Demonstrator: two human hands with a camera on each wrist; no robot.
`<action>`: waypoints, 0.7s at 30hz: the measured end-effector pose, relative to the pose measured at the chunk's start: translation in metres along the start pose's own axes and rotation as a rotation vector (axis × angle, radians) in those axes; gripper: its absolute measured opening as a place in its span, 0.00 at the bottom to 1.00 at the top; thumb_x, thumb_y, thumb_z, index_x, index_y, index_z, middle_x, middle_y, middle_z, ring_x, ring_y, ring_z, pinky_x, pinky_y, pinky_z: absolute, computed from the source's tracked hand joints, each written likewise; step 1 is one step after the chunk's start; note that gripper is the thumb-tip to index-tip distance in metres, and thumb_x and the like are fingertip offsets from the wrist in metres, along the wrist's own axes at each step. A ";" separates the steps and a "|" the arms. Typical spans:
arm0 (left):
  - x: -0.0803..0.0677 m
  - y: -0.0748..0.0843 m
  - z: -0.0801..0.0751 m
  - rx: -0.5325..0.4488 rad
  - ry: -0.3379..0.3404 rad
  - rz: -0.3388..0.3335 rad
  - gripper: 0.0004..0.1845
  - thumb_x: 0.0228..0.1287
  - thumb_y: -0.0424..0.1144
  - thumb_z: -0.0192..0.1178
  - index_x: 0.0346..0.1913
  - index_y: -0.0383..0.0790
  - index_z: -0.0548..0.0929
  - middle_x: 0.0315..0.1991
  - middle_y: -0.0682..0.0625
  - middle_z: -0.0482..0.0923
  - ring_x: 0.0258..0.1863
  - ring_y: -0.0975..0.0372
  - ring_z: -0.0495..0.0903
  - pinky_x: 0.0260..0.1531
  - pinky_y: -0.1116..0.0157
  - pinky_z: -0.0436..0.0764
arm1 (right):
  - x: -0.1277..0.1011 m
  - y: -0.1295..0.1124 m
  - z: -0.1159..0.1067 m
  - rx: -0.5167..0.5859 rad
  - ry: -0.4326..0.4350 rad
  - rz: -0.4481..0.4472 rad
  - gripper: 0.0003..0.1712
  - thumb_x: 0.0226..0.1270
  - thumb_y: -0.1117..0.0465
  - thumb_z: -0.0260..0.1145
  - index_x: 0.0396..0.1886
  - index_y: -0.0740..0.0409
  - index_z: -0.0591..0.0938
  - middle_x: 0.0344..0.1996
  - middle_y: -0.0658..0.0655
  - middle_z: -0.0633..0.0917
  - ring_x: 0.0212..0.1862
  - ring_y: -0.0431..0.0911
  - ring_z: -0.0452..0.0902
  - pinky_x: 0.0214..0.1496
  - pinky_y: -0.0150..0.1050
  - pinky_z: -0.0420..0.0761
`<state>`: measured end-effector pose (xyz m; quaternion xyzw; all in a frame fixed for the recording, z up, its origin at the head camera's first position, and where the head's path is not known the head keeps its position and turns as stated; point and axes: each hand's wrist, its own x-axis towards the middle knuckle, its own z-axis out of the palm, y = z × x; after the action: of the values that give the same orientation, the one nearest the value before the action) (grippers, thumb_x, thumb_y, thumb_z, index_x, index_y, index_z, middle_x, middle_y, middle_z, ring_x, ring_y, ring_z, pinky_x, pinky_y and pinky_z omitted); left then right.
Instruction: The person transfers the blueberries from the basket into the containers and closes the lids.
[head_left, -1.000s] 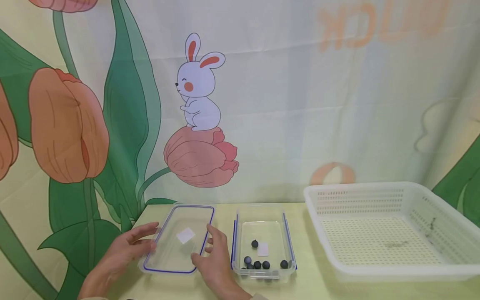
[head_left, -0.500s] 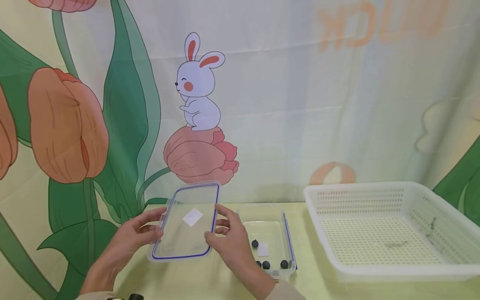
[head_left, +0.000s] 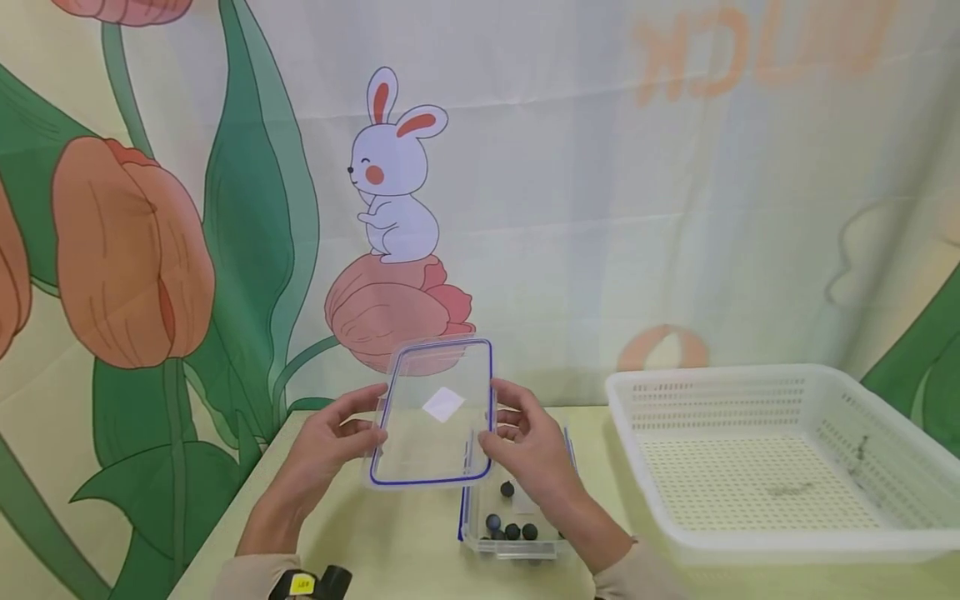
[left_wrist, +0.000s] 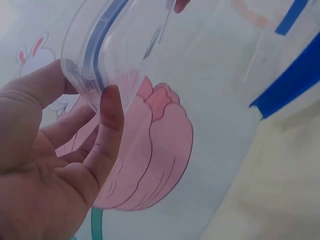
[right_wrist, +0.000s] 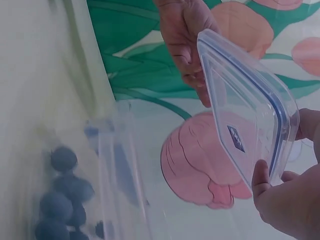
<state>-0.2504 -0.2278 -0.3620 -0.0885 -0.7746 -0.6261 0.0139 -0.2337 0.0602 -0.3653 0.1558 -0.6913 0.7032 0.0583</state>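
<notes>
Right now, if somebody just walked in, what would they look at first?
Probably the clear lid with the blue rim, held up in the air between the left hand and the right hand. Just below sits the clear box with dark blueberries, and a big white basket stands to the right.

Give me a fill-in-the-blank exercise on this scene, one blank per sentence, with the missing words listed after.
1. Both hands, left hand and right hand, hold up a clear ____ with a blue seal.
2. The dark round berries lie inside the clear ____.
3. The white perforated basket stands to the ____ of the container.

Missing words: lid; container; right
</notes>
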 end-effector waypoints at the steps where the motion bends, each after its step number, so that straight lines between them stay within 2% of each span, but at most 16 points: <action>1: 0.002 0.000 0.004 -0.007 -0.002 0.007 0.34 0.72 0.33 0.68 0.78 0.41 0.71 0.68 0.38 0.73 0.51 0.53 0.84 0.55 0.61 0.83 | 0.001 0.000 -0.005 -0.005 0.003 0.004 0.36 0.68 0.69 0.71 0.75 0.55 0.75 0.65 0.60 0.79 0.52 0.53 0.81 0.47 0.33 0.86; 9: 0.017 0.005 0.039 -0.082 -0.033 0.031 0.36 0.68 0.33 0.72 0.77 0.51 0.74 0.64 0.39 0.74 0.54 0.45 0.84 0.60 0.54 0.83 | 0.010 -0.003 -0.045 -0.087 0.010 0.046 0.36 0.71 0.67 0.71 0.77 0.53 0.73 0.66 0.63 0.78 0.59 0.54 0.78 0.57 0.38 0.83; 12: 0.021 0.008 0.050 -0.077 -0.033 0.045 0.34 0.71 0.35 0.69 0.78 0.52 0.74 0.65 0.40 0.74 0.56 0.46 0.83 0.59 0.56 0.83 | 0.013 -0.005 -0.058 -0.129 0.015 0.053 0.35 0.73 0.65 0.70 0.78 0.53 0.73 0.63 0.64 0.79 0.58 0.53 0.79 0.61 0.42 0.81; 14: 0.023 0.010 0.056 -0.103 -0.027 0.054 0.29 0.76 0.37 0.64 0.77 0.51 0.75 0.65 0.40 0.75 0.57 0.47 0.82 0.57 0.57 0.84 | 0.014 -0.006 -0.065 -0.145 0.028 0.061 0.33 0.75 0.62 0.69 0.77 0.53 0.74 0.60 0.64 0.81 0.56 0.51 0.81 0.63 0.43 0.80; 18: 0.028 0.012 0.065 -0.185 0.003 0.086 0.23 0.82 0.36 0.51 0.74 0.48 0.80 0.61 0.40 0.78 0.54 0.48 0.82 0.53 0.59 0.87 | 0.016 -0.010 -0.075 -0.080 0.069 0.071 0.25 0.81 0.59 0.63 0.73 0.57 0.78 0.55 0.62 0.85 0.51 0.48 0.85 0.63 0.40 0.81; 21: 0.030 0.012 0.071 -0.185 0.025 0.125 0.21 0.81 0.32 0.54 0.72 0.42 0.81 0.57 0.41 0.81 0.49 0.51 0.85 0.50 0.60 0.89 | 0.017 -0.013 -0.081 -0.036 0.086 0.052 0.21 0.83 0.62 0.60 0.69 0.63 0.80 0.50 0.61 0.87 0.47 0.46 0.87 0.59 0.37 0.84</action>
<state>-0.2717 -0.1528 -0.3618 -0.1298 -0.7062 -0.6939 0.0547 -0.2570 0.1385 -0.3474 0.1066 -0.7046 0.6978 0.0724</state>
